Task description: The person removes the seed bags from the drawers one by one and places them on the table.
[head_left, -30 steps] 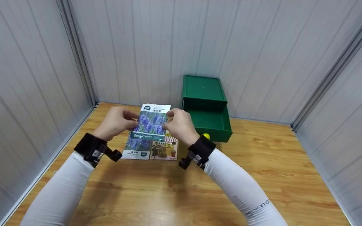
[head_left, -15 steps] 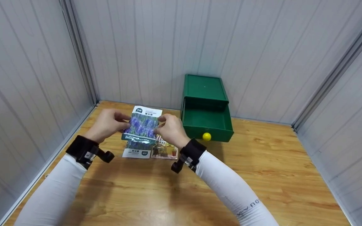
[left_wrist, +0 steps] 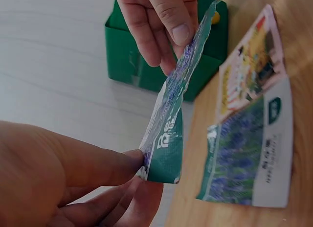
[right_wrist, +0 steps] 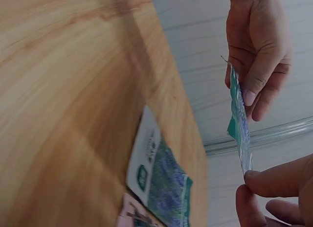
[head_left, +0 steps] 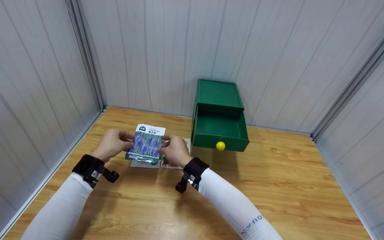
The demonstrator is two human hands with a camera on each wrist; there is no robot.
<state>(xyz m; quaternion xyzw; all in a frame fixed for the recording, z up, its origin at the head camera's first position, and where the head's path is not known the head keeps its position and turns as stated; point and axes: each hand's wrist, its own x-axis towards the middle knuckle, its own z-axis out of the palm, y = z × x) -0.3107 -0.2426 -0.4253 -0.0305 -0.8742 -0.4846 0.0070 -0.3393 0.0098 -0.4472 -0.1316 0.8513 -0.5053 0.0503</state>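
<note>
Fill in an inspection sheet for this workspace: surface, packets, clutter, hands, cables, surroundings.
Surface: wood-grain table, soft glare toward the person.
Packets: held packet with purple flowers, raised off the table and tilted; flat purple-flower packet and pink-bordered packet lie side by side on the table.
Clutter: green drawer unit, not touched by either hand; its drawer is pulled out, yellow knob on the front.
Hands: left hand and right hand pinch opposite edges of the held packet.
Cables: nothing seen.
Surroundings: pale panelled walls at the back and both sides.
</note>
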